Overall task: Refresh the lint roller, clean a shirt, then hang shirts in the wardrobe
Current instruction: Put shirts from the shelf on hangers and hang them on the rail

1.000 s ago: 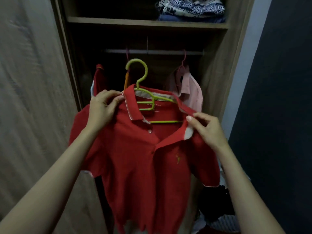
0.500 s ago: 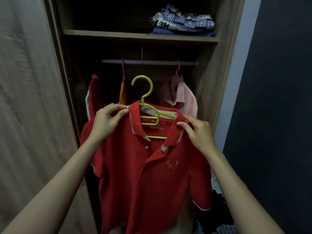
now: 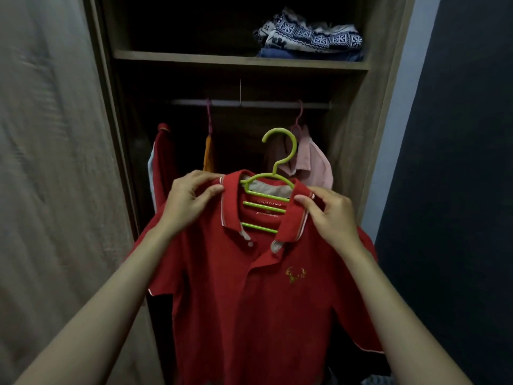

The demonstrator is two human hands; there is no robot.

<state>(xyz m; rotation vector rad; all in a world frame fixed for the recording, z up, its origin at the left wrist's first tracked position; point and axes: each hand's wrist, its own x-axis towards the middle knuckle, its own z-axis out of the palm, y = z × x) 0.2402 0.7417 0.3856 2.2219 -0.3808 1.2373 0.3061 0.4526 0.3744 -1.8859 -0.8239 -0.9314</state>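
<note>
Left hand (image 3: 191, 200), ours, pinches the left collar edge of the red polo shirt (image 3: 249, 307); right hand (image 3: 330, 215) pinches the right edge. We hold the shirt on its green hanger (image 3: 293, 147) (hook free, lower than the rail (image 3: 266, 104)) in front of the open wardrobe (image 3: 352, 129). Farther in: rail, pink shirt (image 3: 313, 162) hanging at right, red garment (image 3: 162, 162) at left. Above, far: shelf (image 3: 194, 58) with folded patterned cloth (image 3: 308, 37).

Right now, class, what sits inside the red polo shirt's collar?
A lime-green plastic hanger: its hook and three rungs show; the red polo shirt covers its shoulder arms.
</note>
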